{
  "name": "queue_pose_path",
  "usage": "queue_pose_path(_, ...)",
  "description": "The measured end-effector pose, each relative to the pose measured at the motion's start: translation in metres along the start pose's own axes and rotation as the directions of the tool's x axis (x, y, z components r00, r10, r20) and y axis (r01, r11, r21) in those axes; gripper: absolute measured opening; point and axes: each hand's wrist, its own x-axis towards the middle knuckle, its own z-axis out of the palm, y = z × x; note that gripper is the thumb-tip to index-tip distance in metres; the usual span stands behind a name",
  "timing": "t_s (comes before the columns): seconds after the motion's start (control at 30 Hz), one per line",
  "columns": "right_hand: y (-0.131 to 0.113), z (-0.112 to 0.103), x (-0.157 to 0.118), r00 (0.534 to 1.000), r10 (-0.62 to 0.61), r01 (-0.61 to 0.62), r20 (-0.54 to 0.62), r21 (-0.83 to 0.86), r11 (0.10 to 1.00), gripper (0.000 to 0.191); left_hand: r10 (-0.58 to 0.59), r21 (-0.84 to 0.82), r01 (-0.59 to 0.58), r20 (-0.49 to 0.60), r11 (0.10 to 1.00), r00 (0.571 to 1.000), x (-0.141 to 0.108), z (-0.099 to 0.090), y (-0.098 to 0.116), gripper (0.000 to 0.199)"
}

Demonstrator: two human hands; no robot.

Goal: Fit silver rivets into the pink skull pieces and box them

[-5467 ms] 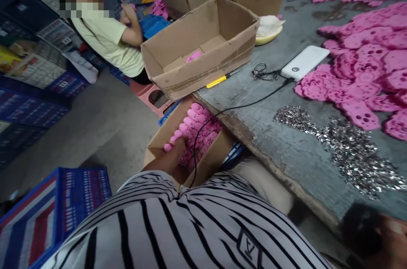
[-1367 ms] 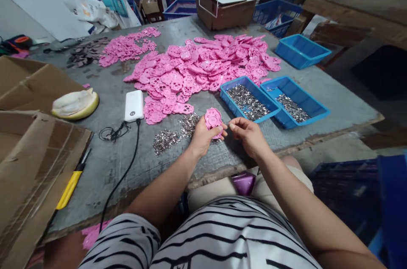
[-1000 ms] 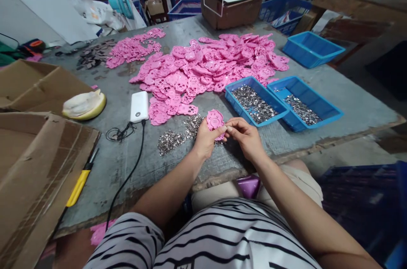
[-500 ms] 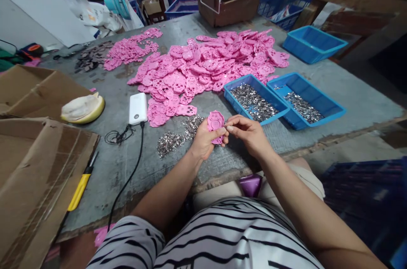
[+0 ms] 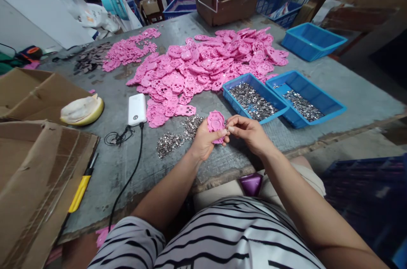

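Note:
A pink plastic shell piece [image 5: 216, 120] with a molded recess is held in my left hand [image 5: 204, 138], thumb across its lower edge. My right hand [image 5: 247, 132] is closed in a pinch at the right edge of that piece; whatever lies between the fingertips is too small to name. Left of my hands, small shiny metal parts [image 5: 170, 143] lie in two loose heaps on the table. Beyond them spreads a large pile of similar pink plastic pieces [image 5: 203, 63]. A blue tray [image 5: 282, 113] of small metal parts stands just past my right hand.
A second blue tray [image 5: 333, 110] holds metal parts; a third [image 5: 313, 42] stands farther back. At left are a white power bank [image 5: 137, 110] with a black cable, a fruit peel [image 5: 83, 110], cardboard boxes [image 5: 38, 184] and a yellow-handled tool [image 5: 79, 192]. A brown carton [image 5: 227, 8] stands behind the pile.
My hands stay together at the pink piece, with the right fingertips shifted very slightly. The whole view has moved a little; nothing was picked up or put down.

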Motion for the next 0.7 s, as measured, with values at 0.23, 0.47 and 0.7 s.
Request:
queue_pose_path(0.23, 0.009, -0.004, 0.001, 0.991, 0.044, -0.041, -0.128, 0.033, 0.999, 0.033, 0.124, 0.108, -0.11, -0.137, 0.988, 0.983, 0.0, 0.002, -0.004, 0.056)
queue_pose_path(0.47, 0.006, -0.004, -0.001, 1.0, 0.01, -0.011, 0.01, 0.072, 0.997, 0.029, 0.026, 0.054, -0.024, -0.038, 0.998, 0.999, -0.001, 0.0, -0.001, 0.056)
queue_pose_path(0.7, 0.0, -0.005, -0.003, 0.985, -0.153, 0.133, -0.073, -0.226, 0.965, 0.034, 0.004, -0.063, -0.004, 0.013, 0.998, 1.0, 0.0, -0.001, -0.002, 0.049)
